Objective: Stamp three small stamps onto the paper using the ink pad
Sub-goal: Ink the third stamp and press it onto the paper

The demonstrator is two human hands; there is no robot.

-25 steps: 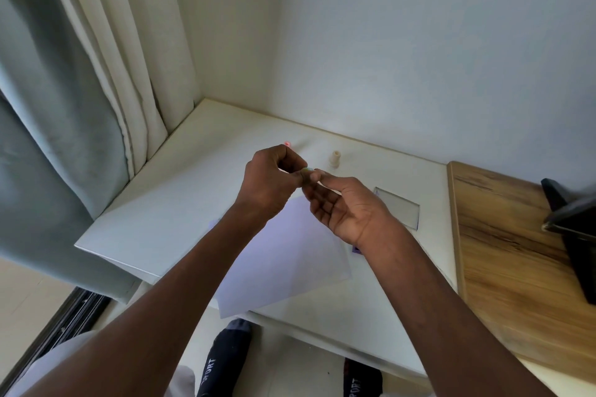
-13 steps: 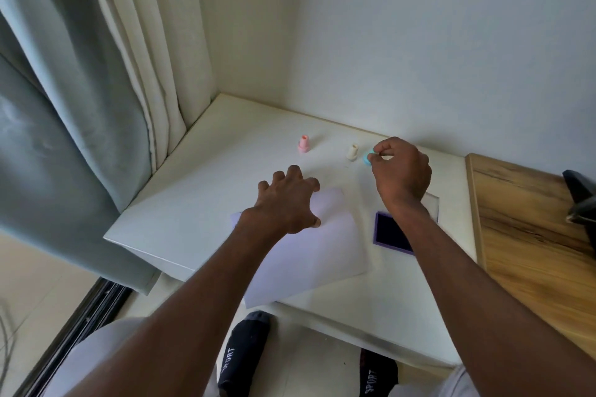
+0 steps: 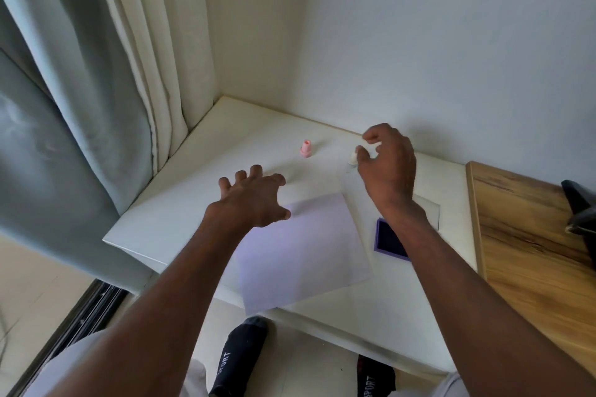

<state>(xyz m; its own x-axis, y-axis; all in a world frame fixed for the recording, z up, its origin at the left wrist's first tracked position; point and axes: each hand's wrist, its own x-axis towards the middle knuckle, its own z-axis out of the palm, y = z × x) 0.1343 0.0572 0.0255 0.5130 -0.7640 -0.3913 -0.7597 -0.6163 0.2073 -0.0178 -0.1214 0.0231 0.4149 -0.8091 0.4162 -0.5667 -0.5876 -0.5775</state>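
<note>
A pale sheet of paper lies on the white table, its near corner hanging over the front edge. To its right sits the purple ink pad, lid off, partly under my right forearm. A pink stamp stands upright at the back. A cream stamp stands right beside the thumb of my right hand, whose fingers are curled apart with nothing seen in them. The blue stamp is hidden. My left hand hovers with fingers spread at the paper's far left corner.
The ink pad's clear lid lies behind the pad. A wooden tabletop adjoins on the right with a black object on it. Curtains hang along the left, a wall stands behind, and my socked feet show below the table edge.
My hands parted; the right carried the blue stamp to the back by the cream stamp and opened. The left hand moved out over the paper's far corner with fingers spread.
</note>
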